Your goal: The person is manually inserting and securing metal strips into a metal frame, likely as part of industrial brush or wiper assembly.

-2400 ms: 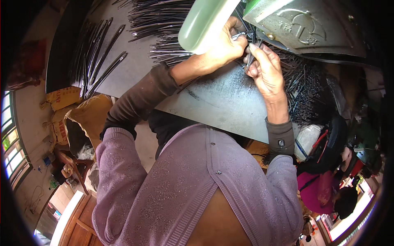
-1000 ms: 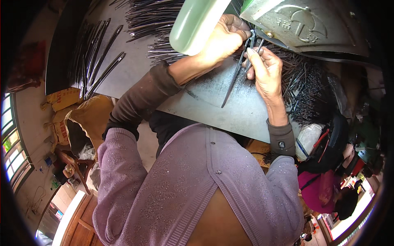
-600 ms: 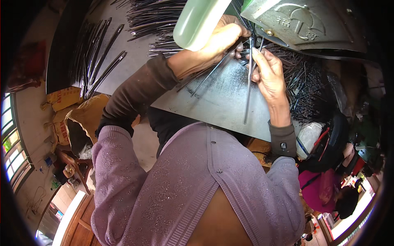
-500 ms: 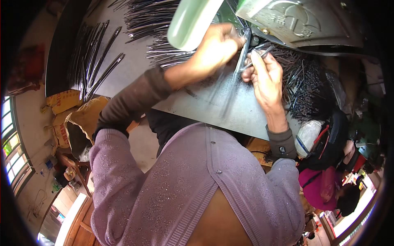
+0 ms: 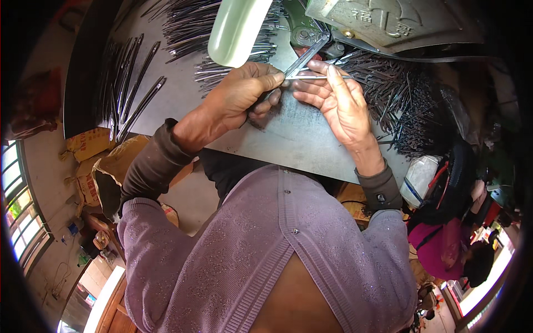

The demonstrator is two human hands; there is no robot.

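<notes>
My left hand (image 5: 247, 91) is closed, its thumb and fingers pinching the near end of a thin metal umbrella rib (image 5: 308, 54). That rib slants up and away, its far tip by the machine's small metal parts (image 5: 335, 49). My right hand (image 5: 341, 100) is closed lightly on a second thin rod (image 5: 313, 77), held level between thumb and fingers, its left end meeting the first rib at my left fingertips. Whether the two pieces are joined there cannot be made out. Both hands are just above the grey metal table (image 5: 277, 141).
Finished-looking ribs lie in a large pile (image 5: 200, 28) and a smaller bunch (image 5: 125, 83) at left. Dark loose ribs heap up (image 5: 411, 105) at right. A pale green lamp-like cover (image 5: 236, 33) and an embossed metal machine cover (image 5: 394, 25) overhang the far side. Sacks (image 5: 89, 144) stand left.
My left hand has come down and left from the machine, drawing the rib's near end with it. My right hand has shifted slightly left, its rod now level and its fingers straighter.
</notes>
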